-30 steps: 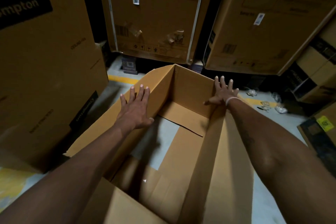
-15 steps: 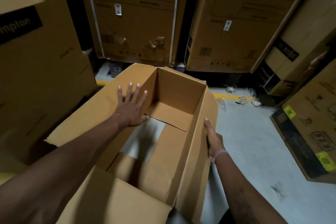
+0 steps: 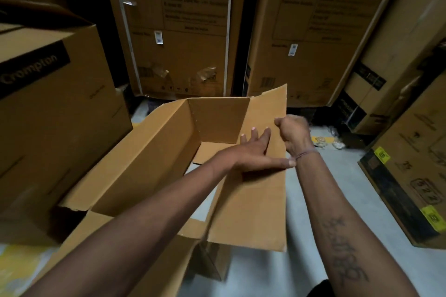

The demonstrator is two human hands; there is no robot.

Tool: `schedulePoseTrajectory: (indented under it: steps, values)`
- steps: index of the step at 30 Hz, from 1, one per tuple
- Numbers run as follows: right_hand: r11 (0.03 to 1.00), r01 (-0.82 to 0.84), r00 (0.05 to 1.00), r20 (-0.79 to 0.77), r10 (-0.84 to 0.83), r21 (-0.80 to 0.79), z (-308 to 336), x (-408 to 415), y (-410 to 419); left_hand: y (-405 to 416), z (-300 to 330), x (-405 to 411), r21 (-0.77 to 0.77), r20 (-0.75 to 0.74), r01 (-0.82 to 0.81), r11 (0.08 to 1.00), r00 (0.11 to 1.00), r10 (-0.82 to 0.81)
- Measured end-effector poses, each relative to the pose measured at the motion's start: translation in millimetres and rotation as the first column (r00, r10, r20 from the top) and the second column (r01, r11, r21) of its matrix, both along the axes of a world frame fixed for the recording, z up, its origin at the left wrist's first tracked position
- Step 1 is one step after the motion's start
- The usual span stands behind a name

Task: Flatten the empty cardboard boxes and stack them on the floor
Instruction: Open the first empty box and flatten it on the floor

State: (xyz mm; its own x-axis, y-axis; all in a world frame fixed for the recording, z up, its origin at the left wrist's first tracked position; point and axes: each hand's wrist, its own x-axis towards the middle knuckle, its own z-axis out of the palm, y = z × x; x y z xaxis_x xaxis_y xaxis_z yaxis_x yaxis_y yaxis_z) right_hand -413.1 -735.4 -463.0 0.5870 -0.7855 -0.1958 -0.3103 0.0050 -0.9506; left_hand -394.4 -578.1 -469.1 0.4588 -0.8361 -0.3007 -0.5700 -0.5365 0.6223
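An empty open cardboard box (image 3: 154,159) stands on the grey floor in front of me, with its flaps spread and its bottom partly open to the floor. Its right wall and flap (image 3: 260,202) are raised and tilted inward. My left hand (image 3: 255,152) reaches across the box and lies flat against the inside of that right wall, fingers spread. My right hand (image 3: 293,134) curls over the wall's outer edge from the right and grips it.
A large Crompton carton (image 3: 48,103) stands close on the left. Tall cartons (image 3: 178,31) line the back. More cartons lean at the right (image 3: 415,176). Plastic scraps (image 3: 330,142) lie on the floor by a yellow line.
My left hand left the left wall and crossed to the right wall. My right hand rose from low on the outside to grip that wall's edge, which is now lifted.
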Motion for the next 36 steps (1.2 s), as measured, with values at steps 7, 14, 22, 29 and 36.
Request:
schedulePoseTrajectory:
  steps: [7,14,22,29,36]
  values:
    - [0.967,-0.046,0.999,0.004,0.048,-0.252,87.5,34.1,13.9,16.0,59.6,14.6,-0.264,-0.112,-0.165,0.950,0.984,0.140]
    - [0.914,-0.197,0.980,-0.037,0.197,-0.355,94.5,87.0,75.8,52.6,54.5,65.6,-0.396,-0.250,-0.340,0.853,0.934,0.257]
    - [0.792,-0.585,0.808,0.204,0.552,0.174,-30.3,104.4,154.6,105.0,-0.6,101.0,0.097,0.259,-0.451,0.887,0.872,0.415]
    - [0.675,-0.535,0.818,-0.511,0.263,-0.508,-113.9,67.9,128.9,127.2,-54.1,105.3,0.147,0.472,-0.371,0.917,0.841,0.264]
    - [0.997,-0.026,0.860,-0.511,-0.013,-0.070,-134.8,21.1,69.3,123.4,-76.9,114.6,0.105,0.585,-0.323,0.940,0.785,0.205]
